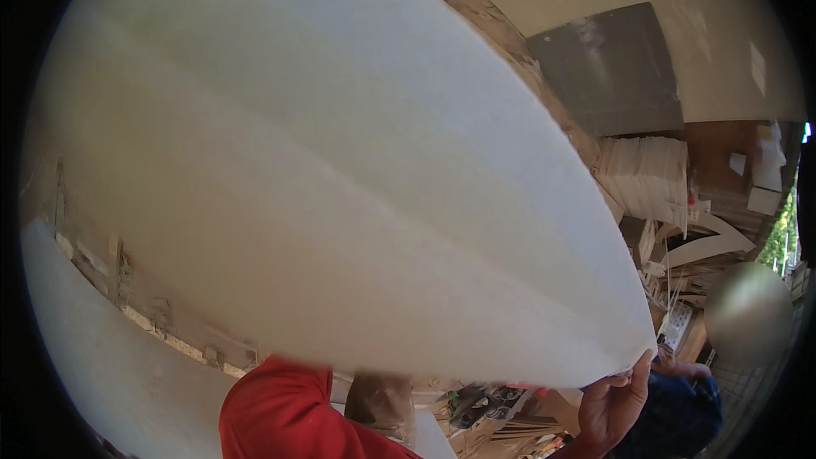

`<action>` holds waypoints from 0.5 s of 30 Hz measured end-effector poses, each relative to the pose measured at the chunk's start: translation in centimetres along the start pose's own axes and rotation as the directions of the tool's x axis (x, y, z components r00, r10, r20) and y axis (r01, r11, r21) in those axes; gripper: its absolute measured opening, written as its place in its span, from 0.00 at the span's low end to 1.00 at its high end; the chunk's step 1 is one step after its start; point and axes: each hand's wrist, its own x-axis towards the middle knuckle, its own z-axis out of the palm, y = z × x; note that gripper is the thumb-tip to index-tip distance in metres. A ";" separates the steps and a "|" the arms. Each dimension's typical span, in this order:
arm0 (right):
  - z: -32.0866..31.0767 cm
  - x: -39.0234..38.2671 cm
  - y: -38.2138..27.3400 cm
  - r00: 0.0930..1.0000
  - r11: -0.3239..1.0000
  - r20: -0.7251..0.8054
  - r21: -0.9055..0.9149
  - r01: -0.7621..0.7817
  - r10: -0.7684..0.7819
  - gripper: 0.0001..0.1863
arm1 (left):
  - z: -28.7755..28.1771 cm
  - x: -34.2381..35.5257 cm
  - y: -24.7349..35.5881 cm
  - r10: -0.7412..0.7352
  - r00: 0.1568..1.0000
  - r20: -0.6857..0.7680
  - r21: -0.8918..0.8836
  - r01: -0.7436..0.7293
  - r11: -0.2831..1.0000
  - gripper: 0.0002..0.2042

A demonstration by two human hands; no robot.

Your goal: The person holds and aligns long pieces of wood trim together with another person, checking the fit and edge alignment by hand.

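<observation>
Head view. White sheet (340,178), large, one: raised across most of the view, its narrow end at lower right. Right hand (610,412), one: thumb and fingers pinched on that end. Left hand: out of sight, its grip cannot be told. Red sleeve (276,416), at the lower edge, below the sheet. Person in blue (680,415), just beside the right hand. Grey panel (608,72), upper right; stack of pale boards (644,174), below it; curved white piece (722,236), lower still
</observation>
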 end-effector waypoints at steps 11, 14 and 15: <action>0.0 0.2 -0.1 0.982 0.976 0.063 0.112 -0.186 0.180 0.18 | 1.6 -1.7 -0.9 0.289 0.954 0.077 0.024 -0.291 0.956 0.38; -0.6 0.5 -0.6 0.976 0.981 0.102 0.004 -0.192 0.191 0.17 | 0.7 -3.8 2.1 0.275 0.955 0.110 -0.138 -0.260 0.956 0.39; -0.6 0.8 -0.7 0.969 0.977 0.124 -0.031 -0.213 0.215 0.16 | 0.0 -4.3 2.8 0.286 0.951 0.119 -0.178 -0.263 0.948 0.41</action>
